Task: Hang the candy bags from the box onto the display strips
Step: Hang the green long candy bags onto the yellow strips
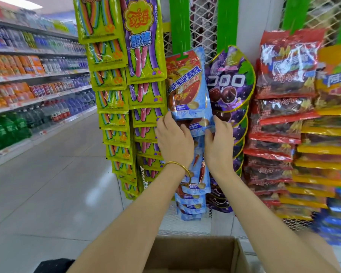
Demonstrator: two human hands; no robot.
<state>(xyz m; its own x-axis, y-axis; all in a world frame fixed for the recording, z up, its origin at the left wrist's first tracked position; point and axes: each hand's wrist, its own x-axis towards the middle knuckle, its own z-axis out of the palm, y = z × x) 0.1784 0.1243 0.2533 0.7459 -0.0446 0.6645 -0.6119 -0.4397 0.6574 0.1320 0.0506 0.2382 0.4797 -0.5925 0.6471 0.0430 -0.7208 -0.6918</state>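
Both hands, left [174, 137] and right [219, 141], pinched a blue bag [187, 83] by its lower corners, mid-hanging on the green strip [179, 22]; next, seat its hole.

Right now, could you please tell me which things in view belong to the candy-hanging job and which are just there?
Part of the job:
- blue candy bag, held by the left hand and right hand
- green display strip
- cardboard box

Just there:
- purple grape bags
- yellow-green candy bags
- red bags
- drink shelves
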